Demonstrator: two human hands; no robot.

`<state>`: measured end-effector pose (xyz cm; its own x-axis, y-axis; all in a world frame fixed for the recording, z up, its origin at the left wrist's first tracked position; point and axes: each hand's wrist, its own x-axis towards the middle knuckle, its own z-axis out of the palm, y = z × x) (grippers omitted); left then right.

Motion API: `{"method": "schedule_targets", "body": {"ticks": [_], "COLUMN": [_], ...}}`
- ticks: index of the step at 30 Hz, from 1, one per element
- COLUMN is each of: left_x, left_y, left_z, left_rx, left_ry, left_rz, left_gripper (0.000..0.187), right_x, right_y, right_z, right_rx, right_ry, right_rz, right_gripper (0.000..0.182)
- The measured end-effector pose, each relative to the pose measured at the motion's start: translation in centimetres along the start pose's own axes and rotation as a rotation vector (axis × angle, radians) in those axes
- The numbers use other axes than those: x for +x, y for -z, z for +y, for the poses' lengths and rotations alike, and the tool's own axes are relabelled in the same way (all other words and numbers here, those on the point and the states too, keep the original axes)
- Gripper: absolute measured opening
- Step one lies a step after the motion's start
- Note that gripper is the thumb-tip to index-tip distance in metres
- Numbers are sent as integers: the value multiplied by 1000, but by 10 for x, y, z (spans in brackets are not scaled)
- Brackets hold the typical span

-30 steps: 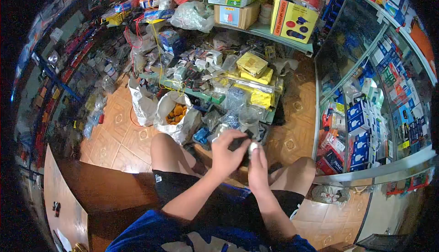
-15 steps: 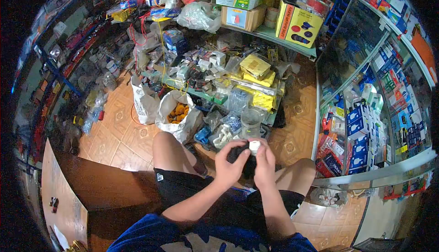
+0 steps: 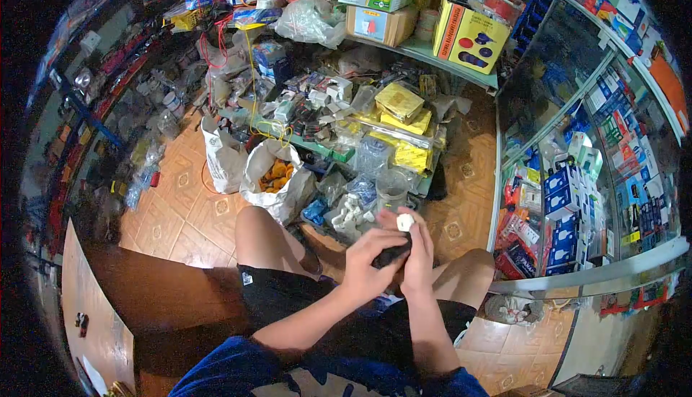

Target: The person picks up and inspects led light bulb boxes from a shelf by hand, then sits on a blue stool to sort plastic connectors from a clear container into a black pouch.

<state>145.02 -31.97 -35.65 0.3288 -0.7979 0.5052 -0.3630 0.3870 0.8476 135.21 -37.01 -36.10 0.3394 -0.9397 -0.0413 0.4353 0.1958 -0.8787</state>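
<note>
Both hands meet in front of my lap. My left hand [image 3: 370, 260] is closed around a black object [image 3: 391, 254], whose kind I cannot make out. My right hand [image 3: 418, 261] is closed as well, with a small white plastic piece [image 3: 406, 221] showing at its fingertips. The black object lies against the right palm, so the two hands touch or nearly touch. Just beyond them are a clear plastic jar [image 3: 393, 186] and a clear bag of similar white pieces [image 3: 352, 213].
A white sack of orange-yellow pieces [image 3: 276, 175] stands beyond my left knee, beside another white sack [image 3: 222, 153]. Yellow packets [image 3: 412, 155] and small boxes are heaped ahead. A glass display case [image 3: 504, 253] stands right; a brown wooden table [image 3: 173, 289] is left.
My left hand has turned and wrapped over the black object, which is now tilted lower between the hands. The white piece sits slightly higher at my right fingertips. The view has shifted slightly.
</note>
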Motion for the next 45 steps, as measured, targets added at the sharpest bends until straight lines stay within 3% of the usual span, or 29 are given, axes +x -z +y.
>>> {"method": "schedule_targets", "body": {"ticks": [2, 4, 6, 8, 10, 13, 17, 21, 24, 25, 26, 28, 29, 32, 33, 35, 36, 37, 40, 45], "left_x": [14, 28, 22, 9, 8, 18, 0, 16, 8, 3, 1, 9, 16, 21, 13, -1, -7, -10, -5, -14], "left_y": [6, 14, 16, 10, 12, 20, 6, 18, 12, 8, 5, 10, 15, 25, 25, 24, 25, 23, 14, 9], "left_z": [-10, -13, -5, -6, -6, -18, -16, -38, -39, -37, -39, -57, -65, -110, -139, -169, -179, -186, -184, -220], "left_rx": [46, 112, 136, 71, 62, 152, 179, 222, 255, 271, 259, 262, 292, 338, 314, 259, 233, 137, 143, 249], "left_ry": [-65, -11, 2, -68, -43, 64, -125, 34, -79, -142, -148, -109, -80, 189, 291, 493, 597, 669, 685, 745], "left_rz": [109, 295, 210, 91, 100, 281, 102, 309, 160, 49, 77, 209, 240, 317, 345, 299, 274, 274, 228, 187], "left_gripper": [27, 23, 24, 26, 21, 24, 22, 22, 24, 26, 28, 29, 29, 19, 18, 21, 22, 25, 25, 30], "right_x": [-4, -17, -17, -8, -11, -27, 0, -16, 1, 14, 14, 11, 15, 41, 63, 107, 126, 143, 190, 225], "right_y": [4, 6, 6, 11, 10, -2, 17, 5, 15, 16, 16, 15, 14, 12, 41, 76, 89, 92, 128, 156], "right_z": [9, 16, 15, 13, 12, -7, 22, 8, 25, 36, 43, 51, 43, 25, 63, 82, 86, 79, 105, 149], "right_rx": [-303, -600, -571, -353, -504, -777, -489, -799, -642, -393, -454, -572, -630, -866, -612, -865, -998, -1055, -1237, -1410], "right_ry": [117, 5, 59, 96, 65, 2, 140, 14, 28, 6, -24, -86, -124, -60, -112, -53, 183, 81, 212, 175], "right_rz": [9, 14, -26, -13, -21, -112, -27, -148, -26, 24, 23, 24, -90, -251, -255, -211, -171, -126, -124, -193], "right_gripper": [37, 41, 39, 37, 33, 31, 31, 32, 33, 34, 34, 33, 31, 31, 27, 30, 30, 30, 31, 31]}}
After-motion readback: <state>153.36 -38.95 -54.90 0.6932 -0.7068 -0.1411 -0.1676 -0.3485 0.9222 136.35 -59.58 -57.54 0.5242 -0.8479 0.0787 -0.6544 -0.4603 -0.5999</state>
